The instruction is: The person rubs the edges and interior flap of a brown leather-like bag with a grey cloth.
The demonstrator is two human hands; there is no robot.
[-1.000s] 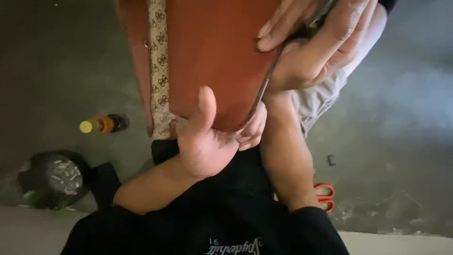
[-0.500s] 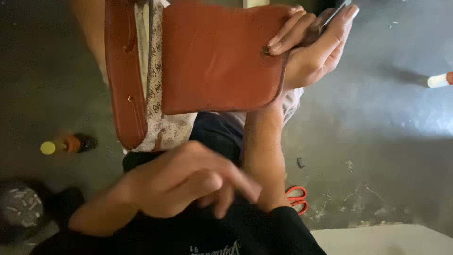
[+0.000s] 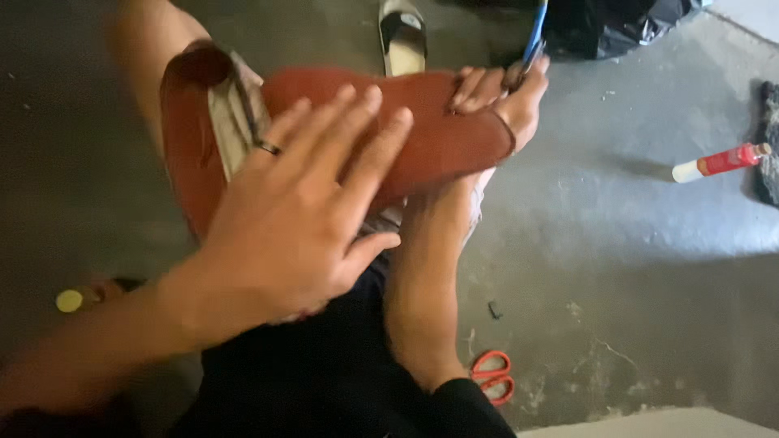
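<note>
Left hand (image 3: 300, 219): open, fingers spread flat on the leather bag (image 3: 430, 138).
Right hand (image 3: 507, 101): gripping the bag's edge and a blue tool (image 3: 535, 32).
Tip: press evenly; hold the edge firm.

The left hand (image 3: 296, 219) wears a dark band ring (image 3: 268, 148) on one finger. Both forearms are bare, and a black sleeve (image 3: 466, 405) ends short of the right wrist. The right hand (image 3: 507, 101) looks bare of rings, though blur makes that uncertain. Black clothing (image 3: 324, 365) covers the lap; one bare knee (image 3: 150, 40) shows beyond it.
</note>
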